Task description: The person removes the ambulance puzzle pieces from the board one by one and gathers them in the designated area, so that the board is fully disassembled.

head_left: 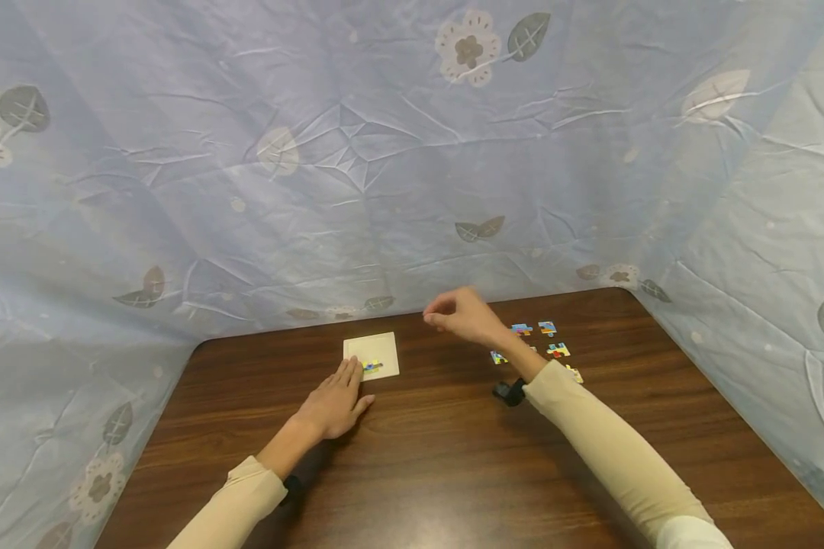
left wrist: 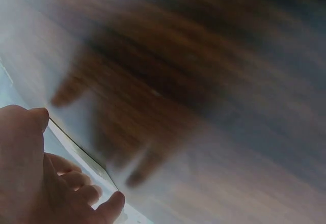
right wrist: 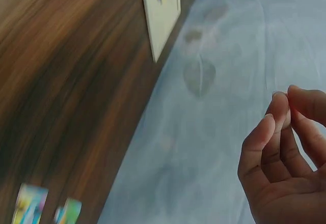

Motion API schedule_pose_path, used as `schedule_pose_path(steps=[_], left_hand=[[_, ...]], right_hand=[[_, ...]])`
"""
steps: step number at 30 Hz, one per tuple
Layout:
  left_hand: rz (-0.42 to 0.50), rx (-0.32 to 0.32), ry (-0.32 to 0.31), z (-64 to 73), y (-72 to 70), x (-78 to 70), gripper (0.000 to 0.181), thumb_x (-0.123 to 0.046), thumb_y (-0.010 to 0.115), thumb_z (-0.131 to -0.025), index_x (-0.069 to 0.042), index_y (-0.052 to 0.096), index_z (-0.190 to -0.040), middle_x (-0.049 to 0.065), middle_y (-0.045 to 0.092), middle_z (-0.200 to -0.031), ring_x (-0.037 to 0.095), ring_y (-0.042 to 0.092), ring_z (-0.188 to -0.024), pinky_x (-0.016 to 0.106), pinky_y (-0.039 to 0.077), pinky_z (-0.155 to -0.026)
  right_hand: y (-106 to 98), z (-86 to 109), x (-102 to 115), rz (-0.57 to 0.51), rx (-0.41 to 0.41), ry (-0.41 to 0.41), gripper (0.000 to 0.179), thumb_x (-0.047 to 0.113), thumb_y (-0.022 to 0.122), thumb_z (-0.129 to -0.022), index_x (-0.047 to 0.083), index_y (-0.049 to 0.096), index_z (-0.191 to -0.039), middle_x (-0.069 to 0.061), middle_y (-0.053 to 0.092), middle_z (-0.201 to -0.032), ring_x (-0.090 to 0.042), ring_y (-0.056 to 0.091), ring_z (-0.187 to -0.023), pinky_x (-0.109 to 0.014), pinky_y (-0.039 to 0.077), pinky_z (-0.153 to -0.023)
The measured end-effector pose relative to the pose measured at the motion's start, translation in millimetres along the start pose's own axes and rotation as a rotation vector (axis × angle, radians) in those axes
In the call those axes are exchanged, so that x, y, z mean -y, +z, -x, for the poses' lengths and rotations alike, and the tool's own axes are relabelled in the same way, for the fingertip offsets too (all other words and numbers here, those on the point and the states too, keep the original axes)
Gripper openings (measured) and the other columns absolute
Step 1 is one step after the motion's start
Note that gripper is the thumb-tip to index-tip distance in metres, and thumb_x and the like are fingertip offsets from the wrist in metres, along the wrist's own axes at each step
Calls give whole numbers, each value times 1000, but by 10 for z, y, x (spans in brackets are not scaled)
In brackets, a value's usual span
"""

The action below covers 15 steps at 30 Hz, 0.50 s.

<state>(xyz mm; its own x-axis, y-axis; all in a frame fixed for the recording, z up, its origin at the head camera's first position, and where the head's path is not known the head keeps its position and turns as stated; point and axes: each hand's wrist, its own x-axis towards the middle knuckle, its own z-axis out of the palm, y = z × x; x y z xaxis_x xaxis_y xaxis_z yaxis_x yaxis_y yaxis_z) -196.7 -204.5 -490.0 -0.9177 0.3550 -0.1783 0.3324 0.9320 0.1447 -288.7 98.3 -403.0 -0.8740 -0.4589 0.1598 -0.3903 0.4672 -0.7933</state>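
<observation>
At the near left edge of a cream square puzzle tray (head_left: 382,349), my left hand (head_left: 333,400) rests with fingers extended and thumb spread. Beside its fingertips, a small patch of yellow, green and blue puzzle pieces (head_left: 371,367) lies in the tray. My right hand (head_left: 468,316) is raised over the back of the table, between the tray and the loose pieces. Its fingers bend toward the thumb, tips close together, and nothing shows between them in the right wrist view. The left wrist view has the left hand's fingers (left wrist: 109,208) along the tray's pale edge.
Loose puzzle pieces (head_left: 547,328) lie spread on the back right of the dark wooden table (head_left: 439,465), some partly hidden by the right forearm. A pale blue flowered curtain (head_left: 384,191) hangs close behind the table and along its sides.
</observation>
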Motion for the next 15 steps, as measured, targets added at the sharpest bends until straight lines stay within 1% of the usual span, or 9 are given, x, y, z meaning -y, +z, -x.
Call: schedule_pose_path(steps=[2,4,5,8,11,15], left_hand=[[3,9,6,31,3,34,77,-47,40,-113,4,17,-166,25,12,-176,41,15,-165,57,26,-132],[7,23,16,62,7,60,77,-46,41,-113,5,16,-166,25,11,-176,42,14,-165,57,26,-132],[11,29,22,75,7,67,78,-46,41,-113,5,16,-166,26,10,-176,42,14,-165,57,26,-132],[21,39,30,101,6,73,78,-46,41,-113,5,17,-166,25,10,-176,42,14,-165,57,27,-132],[12,41,24,110,13,72,77,-47,40,-113,4,18,-166,23,11,-176,40,15,-165,57,28,-131],[-13,40,11,113,38,81,75,-47,38,-114,3,18,-166,21,12,-177,38,17,-165,57,28,-131]], right_hand=[[178,-125,42,31,24,-11,16,22,75,-99,9,81,-106,-6,81,-97,-30,77,-88,-32,61,-74],[350,-227,56,66,47,-19,16,22,75,-99,10,82,-107,-4,81,-100,-23,75,-90,-33,61,-79],[434,-270,54,83,56,-20,16,22,75,-99,10,82,-107,-3,82,-101,-20,75,-92,-34,62,-81],[670,-376,12,126,87,-25,15,22,75,-99,11,81,-107,-2,82,-105,-17,74,-96,-36,62,-88],[886,-445,-42,167,117,-27,19,23,76,-99,9,80,-111,-5,81,-108,-20,74,-99,-37,63,-89],[1135,-493,-108,219,148,-32,34,24,77,-98,4,74,-126,-12,79,-116,-26,74,-107,-38,63,-94]])
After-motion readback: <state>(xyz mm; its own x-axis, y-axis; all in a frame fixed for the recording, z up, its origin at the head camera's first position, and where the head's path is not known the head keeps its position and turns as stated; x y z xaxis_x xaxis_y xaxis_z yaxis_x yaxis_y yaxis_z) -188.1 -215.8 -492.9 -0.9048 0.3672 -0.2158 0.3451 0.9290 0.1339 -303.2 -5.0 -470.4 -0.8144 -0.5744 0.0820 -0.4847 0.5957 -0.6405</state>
